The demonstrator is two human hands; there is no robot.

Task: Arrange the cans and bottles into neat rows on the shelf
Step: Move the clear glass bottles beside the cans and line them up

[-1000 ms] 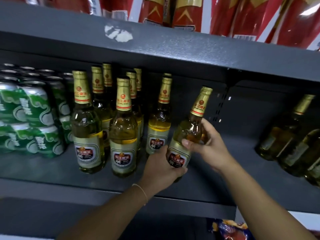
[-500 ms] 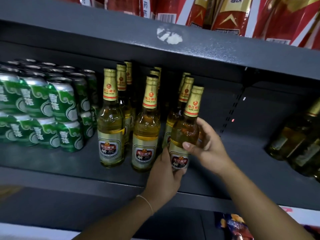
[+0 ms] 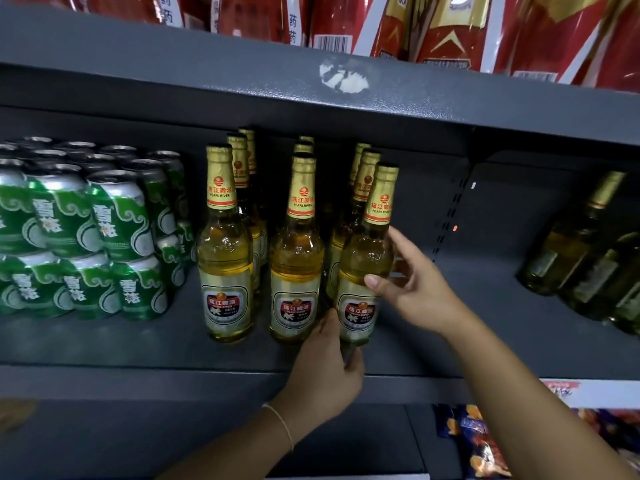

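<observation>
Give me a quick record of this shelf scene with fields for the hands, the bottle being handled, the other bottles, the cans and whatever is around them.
left hand: grips the base of the held bottle
right hand: holds the same bottle's body, thumb across its front
held bottle: front of the right-hand row, leaning slightly
bottle rows: three, front bottles at left and middle upright
green cans: stacked in two layers at the left
shelf: dark grey
other bottles: far right, leaning
red packages: shelf above
</observation>
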